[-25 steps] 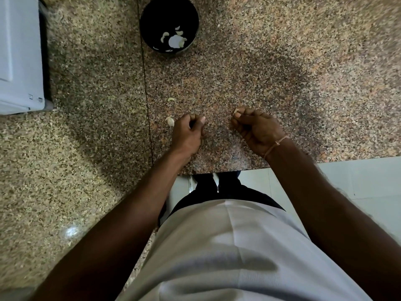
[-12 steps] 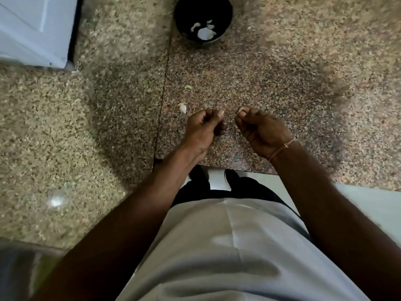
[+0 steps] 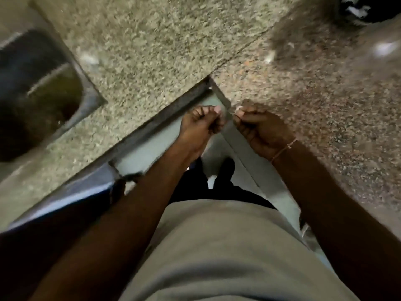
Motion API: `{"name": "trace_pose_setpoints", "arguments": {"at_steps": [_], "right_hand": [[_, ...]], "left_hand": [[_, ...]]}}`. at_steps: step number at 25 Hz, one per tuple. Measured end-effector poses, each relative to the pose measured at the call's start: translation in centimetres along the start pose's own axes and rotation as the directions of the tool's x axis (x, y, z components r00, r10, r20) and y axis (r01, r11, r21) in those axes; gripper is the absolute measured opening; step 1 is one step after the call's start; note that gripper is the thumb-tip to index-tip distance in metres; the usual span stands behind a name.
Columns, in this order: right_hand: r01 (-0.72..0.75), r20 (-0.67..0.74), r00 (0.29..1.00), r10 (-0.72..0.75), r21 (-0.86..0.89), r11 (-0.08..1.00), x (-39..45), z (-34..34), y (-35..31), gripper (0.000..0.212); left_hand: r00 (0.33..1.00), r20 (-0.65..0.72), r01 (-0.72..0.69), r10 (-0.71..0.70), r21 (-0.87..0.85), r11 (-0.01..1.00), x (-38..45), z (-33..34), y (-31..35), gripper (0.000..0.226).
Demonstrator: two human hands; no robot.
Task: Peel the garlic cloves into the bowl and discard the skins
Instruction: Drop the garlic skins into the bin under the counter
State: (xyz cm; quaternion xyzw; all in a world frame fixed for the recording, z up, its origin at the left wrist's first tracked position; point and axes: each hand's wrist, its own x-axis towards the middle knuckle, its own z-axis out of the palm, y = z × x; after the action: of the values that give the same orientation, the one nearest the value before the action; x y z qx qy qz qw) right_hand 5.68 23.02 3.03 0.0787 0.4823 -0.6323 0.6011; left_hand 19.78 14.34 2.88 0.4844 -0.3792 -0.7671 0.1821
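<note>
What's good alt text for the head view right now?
Blurred, tilted downward view: a person's left hand and right hand, both with fingers curled, meet over the corner of a speckled granite counter. A sink lies at left, and a dark bowl sits at the top right edge.

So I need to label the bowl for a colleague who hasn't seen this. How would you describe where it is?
Start at the speckled granite counter right of the corner seam. Follow it to the frame's top right corner: the bowl is the round black vessel, cut off by the edge, with pale pieces inside, unlike the steel sink far left.
</note>
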Motion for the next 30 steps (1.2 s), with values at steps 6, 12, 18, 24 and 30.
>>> {"name": "trace_pose_setpoints", "arguments": {"at_steps": [6,12,18,24,30], "right_hand": [[-0.209,0.128,0.957,0.261,-0.32,0.924,0.4,8.8,10.2,0.017],[-0.284,0.214,0.861,0.461,-0.551,0.785,-3.2,17.2,25.1,0.016],[-0.374,0.129,0.818,0.561,-0.622,0.688,-7.6,22.7,39.5,0.018],[-0.427,0.061,0.768,0.637,-0.692,0.582,-4.1,22.7,50.3,0.017],[-0.395,0.023,0.774,0.633,-0.764,0.51,7.3,17.2,62.5,0.02]], "left_hand": [[0.93,-0.367,-0.12,0.018,-0.257,0.959,-8.7,-12.6,-2.4,0.012],[0.803,-0.595,-0.267,-0.033,-0.409,0.873,-19.5,-26.8,-8.2,0.01],[0.713,-0.684,-0.287,-0.153,-0.485,0.826,-27.5,-39.0,-15.4,0.011],[0.58,-0.771,-0.363,-0.262,-0.532,0.765,-24.9,-45.5,-23.0,0.019],[0.469,-0.797,-0.458,-0.38,-0.587,0.667,-15.0,-51.4,-35.1,0.015]]}}
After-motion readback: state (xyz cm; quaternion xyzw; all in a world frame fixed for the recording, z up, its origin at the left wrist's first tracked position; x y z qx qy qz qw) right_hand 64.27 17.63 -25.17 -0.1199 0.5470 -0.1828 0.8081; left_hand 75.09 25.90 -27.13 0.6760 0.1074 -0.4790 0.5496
